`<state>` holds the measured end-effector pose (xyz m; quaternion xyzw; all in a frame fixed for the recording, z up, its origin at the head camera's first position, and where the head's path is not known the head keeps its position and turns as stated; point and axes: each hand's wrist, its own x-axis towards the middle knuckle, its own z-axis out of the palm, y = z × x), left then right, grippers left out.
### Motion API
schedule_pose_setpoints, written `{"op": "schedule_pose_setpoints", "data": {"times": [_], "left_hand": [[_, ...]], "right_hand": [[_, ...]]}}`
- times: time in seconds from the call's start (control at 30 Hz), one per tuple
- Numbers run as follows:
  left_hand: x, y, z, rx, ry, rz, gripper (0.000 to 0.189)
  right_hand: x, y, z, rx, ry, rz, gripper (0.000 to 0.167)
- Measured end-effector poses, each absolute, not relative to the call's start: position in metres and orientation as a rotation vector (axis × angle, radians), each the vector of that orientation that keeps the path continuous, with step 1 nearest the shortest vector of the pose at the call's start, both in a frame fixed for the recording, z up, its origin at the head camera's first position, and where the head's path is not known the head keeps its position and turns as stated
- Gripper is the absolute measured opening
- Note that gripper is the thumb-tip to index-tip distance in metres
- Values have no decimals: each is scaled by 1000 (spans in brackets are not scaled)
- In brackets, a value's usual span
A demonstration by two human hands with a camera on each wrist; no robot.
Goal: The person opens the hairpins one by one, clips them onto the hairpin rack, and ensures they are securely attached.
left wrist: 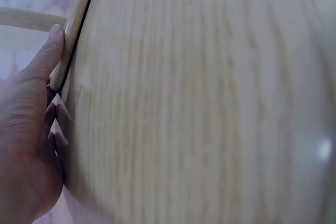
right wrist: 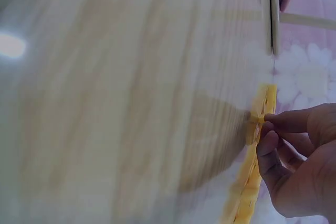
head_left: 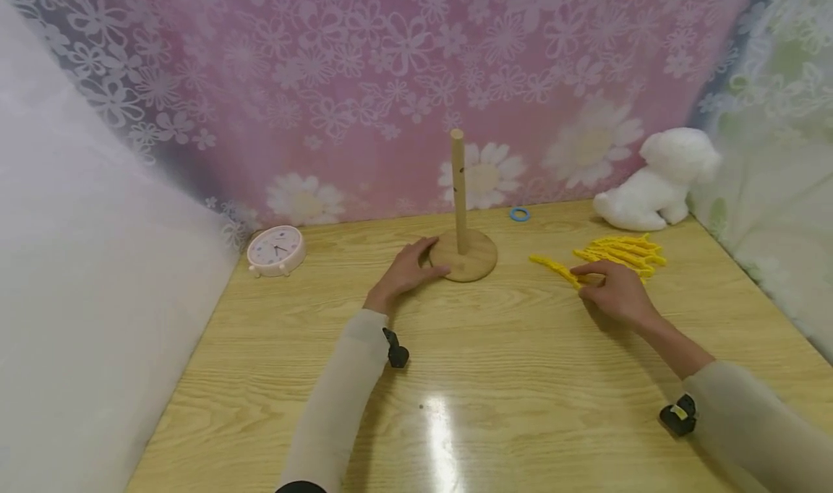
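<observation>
A round wooden base with an upright wooden rod (head_left: 459,189) forms a stand on the table. My left hand (head_left: 406,267) grips the left edge of the base; in the left wrist view its thumb (left wrist: 48,53) lies against the base's rim. At the right, my right hand (head_left: 614,290) pinches a thin, knobbly yellow strip (head_left: 553,265) between thumb and fingers, low over the table. Just behind that hand lies a bunch of similar yellow strips (head_left: 625,251). The right wrist view shows the fingertips at the yellow piece (right wrist: 257,116); its exact kind is unclear.
A blue ring (head_left: 519,214) lies behind the stand to the right. At the back left sits a pink clock (head_left: 276,251), and a white plush dog (head_left: 664,178) is at the back right. Flowered curtains (head_left: 403,81) border the wooden table (head_left: 507,392).
</observation>
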<state>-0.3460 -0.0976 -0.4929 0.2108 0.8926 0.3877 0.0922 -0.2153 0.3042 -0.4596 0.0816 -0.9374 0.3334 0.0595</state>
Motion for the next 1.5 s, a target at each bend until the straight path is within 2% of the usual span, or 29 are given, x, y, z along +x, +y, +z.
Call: {"op": "schedule_pose_setpoints", "data": {"times": [0.17, 0.4, 0.63, 1.03, 1.5], "left_hand": [[-349, -101, -496, 644, 2645, 1126, 87], [-347, -100, -494, 653, 2675, 1051, 87], [-345, -97, -493, 651, 2703, 1003, 86], [-345, -98, -491, 643, 2727, 967, 85], [-345, -97, -494, 593, 2715, 1011, 86]], "right_hand": [[-217, 292, -458, 241, -2868, 1081, 40], [-217, 289, -459, 152, -2887, 1178, 58], [-222, 291, -462, 98, -2907, 1140, 44], [-230, 271, -446, 41, -2827, 1233, 34], [-255, 246, -441, 17, -2689, 1306, 29]]}}
